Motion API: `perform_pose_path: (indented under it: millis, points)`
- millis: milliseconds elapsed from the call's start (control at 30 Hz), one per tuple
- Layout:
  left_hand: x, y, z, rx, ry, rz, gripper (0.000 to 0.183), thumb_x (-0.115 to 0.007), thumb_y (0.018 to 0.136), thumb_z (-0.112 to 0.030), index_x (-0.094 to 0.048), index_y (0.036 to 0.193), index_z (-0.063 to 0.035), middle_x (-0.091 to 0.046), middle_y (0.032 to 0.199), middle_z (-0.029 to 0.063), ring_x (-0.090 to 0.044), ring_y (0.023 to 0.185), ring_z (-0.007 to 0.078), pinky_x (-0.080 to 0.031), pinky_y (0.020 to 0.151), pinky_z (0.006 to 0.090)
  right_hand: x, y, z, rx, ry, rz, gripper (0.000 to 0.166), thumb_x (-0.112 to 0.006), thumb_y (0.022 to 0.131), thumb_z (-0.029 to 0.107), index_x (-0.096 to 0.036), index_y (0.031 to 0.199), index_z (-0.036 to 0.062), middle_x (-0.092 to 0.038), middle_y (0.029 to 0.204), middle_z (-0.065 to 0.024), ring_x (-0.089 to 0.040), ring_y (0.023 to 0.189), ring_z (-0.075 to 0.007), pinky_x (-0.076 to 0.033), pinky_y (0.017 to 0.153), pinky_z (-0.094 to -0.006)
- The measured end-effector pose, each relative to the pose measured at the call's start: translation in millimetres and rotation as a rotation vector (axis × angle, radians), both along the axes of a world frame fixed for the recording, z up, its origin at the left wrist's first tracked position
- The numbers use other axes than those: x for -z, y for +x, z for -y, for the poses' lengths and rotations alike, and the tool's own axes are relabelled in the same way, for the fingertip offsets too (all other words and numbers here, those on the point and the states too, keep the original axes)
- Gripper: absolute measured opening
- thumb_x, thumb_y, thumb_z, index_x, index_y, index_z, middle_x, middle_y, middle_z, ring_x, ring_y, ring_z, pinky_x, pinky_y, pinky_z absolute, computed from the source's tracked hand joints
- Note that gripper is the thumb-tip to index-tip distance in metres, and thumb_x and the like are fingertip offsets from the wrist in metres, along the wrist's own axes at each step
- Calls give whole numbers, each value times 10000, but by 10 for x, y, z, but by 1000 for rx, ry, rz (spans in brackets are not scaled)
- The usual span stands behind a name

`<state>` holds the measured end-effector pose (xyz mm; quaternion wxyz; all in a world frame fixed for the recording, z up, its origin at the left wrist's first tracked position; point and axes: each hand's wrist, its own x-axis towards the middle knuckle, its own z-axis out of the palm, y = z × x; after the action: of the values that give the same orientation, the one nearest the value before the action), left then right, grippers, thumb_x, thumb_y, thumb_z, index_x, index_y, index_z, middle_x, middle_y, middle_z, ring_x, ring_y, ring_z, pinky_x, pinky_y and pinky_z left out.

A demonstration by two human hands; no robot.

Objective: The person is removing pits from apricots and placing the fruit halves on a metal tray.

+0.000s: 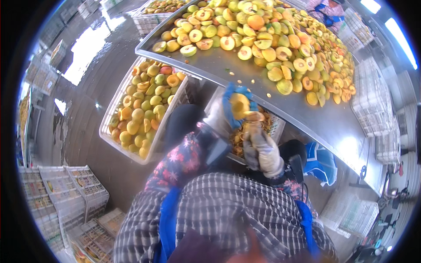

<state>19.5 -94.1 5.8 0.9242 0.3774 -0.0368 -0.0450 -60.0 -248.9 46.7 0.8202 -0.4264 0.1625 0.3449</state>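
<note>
My left hand (pixel 232 105), in a blue-and-white glove, holds a yellow peach half (pixel 240 106) near the edge of a steel table (pixel 210 64). Just below and to the right, my right hand (pixel 261 148), in a soiled pale glove, is closed and meets a brownish, blurred round piece at the fruit; whether that is a tool's ring or fruit cannot be told. Beneath both hands sits a crate (pixel 278 128) with brown pits and scraps (pixel 238 141). Halved peaches (pixel 263 42) with pits are heaped on the table. A white plastic crate (pixel 107 121) at left holds peach halves (pixel 141 108).
Stacked white crates stand at the right (pixel 371 95) and lower left (pixel 62 194). Another fruit crate (pixel 149 21) is behind the table corner. A co-worker (pixel 329 13) is at the far side. A blue bag-like item (pixel 320 164) hangs by my right knee. The floor (pixel 82 115) looks wet.
</note>
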Motion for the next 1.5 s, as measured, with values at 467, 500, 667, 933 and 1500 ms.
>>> perform_pose_path:
  millis: [467, 500, 667, 933, 1500]
  points:
    - [1506, -988, -3594, -853, 2128, -466, 477, -473, 964, -352, -420, 1420, -224, -401, 1451, 175, -344, 1358, 363, -327, 1090, 431, 1187, 18, 594, -315, -633, 553, 397, -545, 937, 532, -517, 948, 137, -399, 556, 32, -388, 381, -94, -295, 324, -241]
    - [1693, -1086, -3628, -617, 2049, -743, 484, -445, 969, -391, -401, 1433, -261, -303, 1512, 155, -225, 1410, 364, -238, 1133, 441, 1258, 35, 585, -318, -649, 556, 393, -545, 938, 529, -515, 941, 137, -400, 557, 32, -390, 383, -94, -296, 324, -240]
    - [1934, -1196, -3962, -113, 2176, -566, 672, -363, 944, -584, -285, 1509, -228, -206, 1576, 151, -165, 1459, 341, -103, 1184, 459, 1292, 35, 560, -361, -724, 472, 383, -559, 934, 519, -499, 893, 142, -420, 566, 21, -418, 400, -126, -330, 346, -278]
    - [611, 164, -2552, -905, 1629, 102, 404, -621, 922, -281, -591, 1251, -50, -621, 1217, 176, -581, 1143, 301, -445, 976, 392, 1663, 83, 560, -209, -993, 551, 393, -468, 1006, 423, -560, 1178, 82, -571, 811, -62, -544, 661, -169, -470, 578, -275]
    - [-614, 1987, 487, -50, 1981, 452, 705, -642, 828, -366, -389, 1442, -132, -347, 1501, 179, -374, 1348, 354, -306, 1124, 412, 2398, 109, 673, -446, -700, 554, 315, -480, 975, 171, -534, 1252, 33, -583, 1211, -143, -561, 1108, -265, -459, 921, -326]
